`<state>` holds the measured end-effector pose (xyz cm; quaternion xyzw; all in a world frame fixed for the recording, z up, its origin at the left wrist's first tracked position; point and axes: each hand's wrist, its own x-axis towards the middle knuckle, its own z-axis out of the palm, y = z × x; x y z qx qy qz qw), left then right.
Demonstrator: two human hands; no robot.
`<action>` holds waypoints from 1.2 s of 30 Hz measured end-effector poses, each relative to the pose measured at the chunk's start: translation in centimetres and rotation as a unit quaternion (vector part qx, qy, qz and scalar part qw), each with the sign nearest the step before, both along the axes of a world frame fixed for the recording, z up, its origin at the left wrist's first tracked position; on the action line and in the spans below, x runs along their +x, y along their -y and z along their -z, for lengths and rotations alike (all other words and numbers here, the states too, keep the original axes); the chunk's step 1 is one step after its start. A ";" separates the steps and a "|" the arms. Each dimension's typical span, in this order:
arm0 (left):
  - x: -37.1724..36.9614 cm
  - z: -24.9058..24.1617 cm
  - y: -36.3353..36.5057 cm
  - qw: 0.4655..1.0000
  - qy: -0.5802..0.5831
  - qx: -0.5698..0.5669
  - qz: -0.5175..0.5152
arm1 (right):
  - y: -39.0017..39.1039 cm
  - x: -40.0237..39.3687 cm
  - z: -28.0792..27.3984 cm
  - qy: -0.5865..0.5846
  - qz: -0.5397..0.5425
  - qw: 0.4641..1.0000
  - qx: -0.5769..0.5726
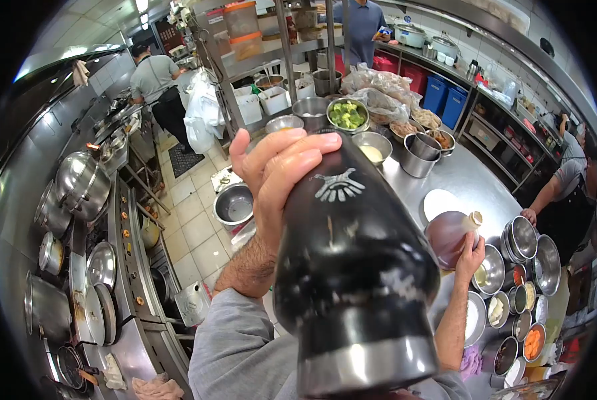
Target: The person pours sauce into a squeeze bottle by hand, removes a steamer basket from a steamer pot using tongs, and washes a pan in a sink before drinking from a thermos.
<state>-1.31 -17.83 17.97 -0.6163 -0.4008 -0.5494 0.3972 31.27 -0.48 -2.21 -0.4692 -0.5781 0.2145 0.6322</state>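
Observation:
My left hand (pixel 278 167) is raised close to the camera, its fingers wrapped round a large black flask (pixel 358 247). A pale logo and a bare metal band show on the flask, and it hides much of the middle of the view. Lower right, my right hand (pixel 470 257) grips a bottle of reddish-brown liquid (pixel 446 239) near its neck, over the steel table (pixel 405 200). Beside that bottle lies a white round plate or lid (pixel 440 203).
Metal bowls (pixel 490 270) and small containers of ingredients crowd the table's right side. A bowl of broccoli (pixel 348 115) stands at the back. Stoves with pots (pixel 83 183) line the left, across a tiled floor (pixel 202 227). Co-workers (pixel 155 87) stand at left, back and right.

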 end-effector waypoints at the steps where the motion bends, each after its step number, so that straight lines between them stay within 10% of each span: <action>1: -0.3 0.9 -0.5 1.000 0.013 -0.012 0.013 | -0.2 0.1 0.3 -0.003 0.003 1.000 0.004; 5: -1.9 4.4 -0.8 0.949 -0.052 -0.304 -0.067 | -1.0 1.0 1.6 0.011 0.009 1.000 -0.007; 7: -1.7 11.1 -4.0 0.917 0.265 -0.236 0.181 | -0.4 1.0 1.4 -0.009 0.004 0.998 -0.057; 8: -1.7 12.6 -4.7 0.796 0.469 -0.308 0.229 | -0.5 1.3 1.5 -0.011 0.014 0.996 -0.086; 19: -7.6 31.0 -18.1 0.866 0.375 -0.327 -0.056 | 2.8 -1.1 -0.2 -0.002 0.031 0.998 -0.059; 30: -8.4 32.1 -23.6 0.825 0.422 -0.358 -0.118 | 7.7 -5.6 -0.2 -0.009 -0.004 0.997 -0.077; 34: -7.3 30.3 -20.0 0.841 0.447 -0.300 -0.061 | 5.7 0.0 -1.3 0.068 0.110 0.986 0.107; 36: -5.7 29.0 -16.2 0.852 0.414 -0.321 0.011 | 3.2 3.9 -1.9 -0.017 0.153 0.986 -0.060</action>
